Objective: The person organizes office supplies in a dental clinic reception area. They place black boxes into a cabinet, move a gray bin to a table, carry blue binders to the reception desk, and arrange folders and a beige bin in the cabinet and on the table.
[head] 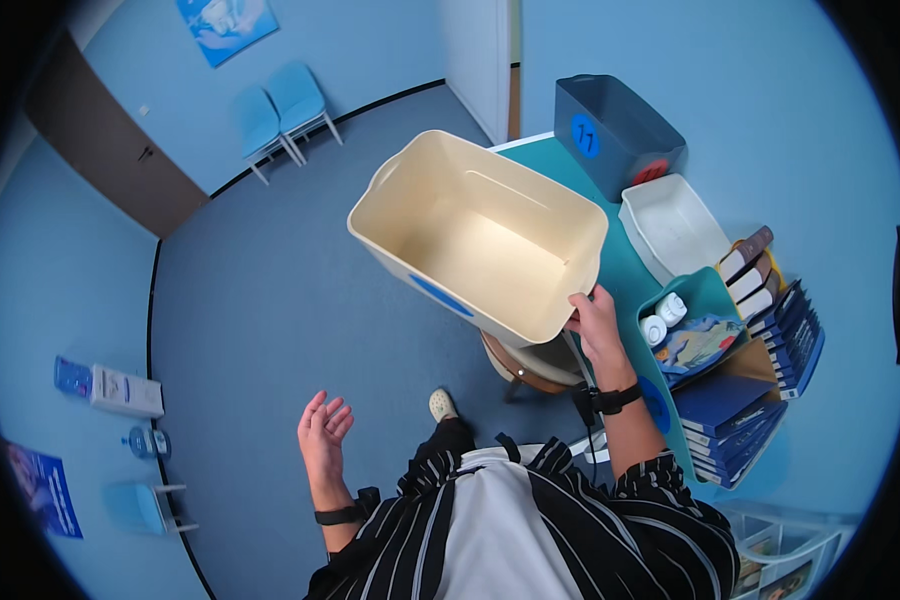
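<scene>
A cream plastic bin (495, 247) with nothing inside is tilted in front of me, a blue oval on its side. My right hand (598, 319) grips the rim at its near right corner. Off to the left, my left hand (325, 424) hangs in the air with fingers apart and holds nothing. Beneath the bin's near edge shows part of a round stool (521, 367) with a wooden rim. To the right of my right hand, a teal bin (690, 281) holds white bottles (671, 307) and a patterned cloth-like item (701, 346).
On the teal tabletop (551, 161) stand a dark grey bin (596, 120) and a white bin (671, 221). Books (750, 281) and blue binders (724, 405) fill its right side. Light blue chairs (277, 109), a water dispenser (125, 390) and a brown door (112, 142) are farther off.
</scene>
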Motion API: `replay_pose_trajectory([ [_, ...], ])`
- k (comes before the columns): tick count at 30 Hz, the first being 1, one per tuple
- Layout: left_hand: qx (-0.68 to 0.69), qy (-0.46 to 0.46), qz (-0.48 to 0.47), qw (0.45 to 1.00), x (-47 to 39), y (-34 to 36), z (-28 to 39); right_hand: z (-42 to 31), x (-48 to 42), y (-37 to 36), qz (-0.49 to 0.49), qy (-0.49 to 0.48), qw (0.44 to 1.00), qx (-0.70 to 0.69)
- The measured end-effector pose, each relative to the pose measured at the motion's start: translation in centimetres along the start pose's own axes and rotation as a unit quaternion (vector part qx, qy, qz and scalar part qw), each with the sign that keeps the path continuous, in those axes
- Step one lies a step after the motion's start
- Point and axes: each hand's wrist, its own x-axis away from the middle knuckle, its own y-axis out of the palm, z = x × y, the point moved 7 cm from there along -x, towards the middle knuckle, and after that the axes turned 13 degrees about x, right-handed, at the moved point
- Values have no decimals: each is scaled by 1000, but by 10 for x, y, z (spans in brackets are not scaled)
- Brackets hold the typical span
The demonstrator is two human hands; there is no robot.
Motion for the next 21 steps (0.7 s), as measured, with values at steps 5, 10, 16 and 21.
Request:
replay_pose_trajectory([
  [5, -13, -24, -19, 999, -86, -5, 22, -5, -50, 13, 109, -5, 994, -14],
  [10, -25, -33, -26, 999, -161, -14, 54, -12, -100, 20, 190, -18, 982, -9],
  [16, -24, -32, -34, 999, -228, -5, 82, -25, -146, 14, 230, -22, 973, -18],
  [21, -28, -56, -49, 997, -270, 16, 77, -32, -187, 11, 258, -28, 966, -26],
])
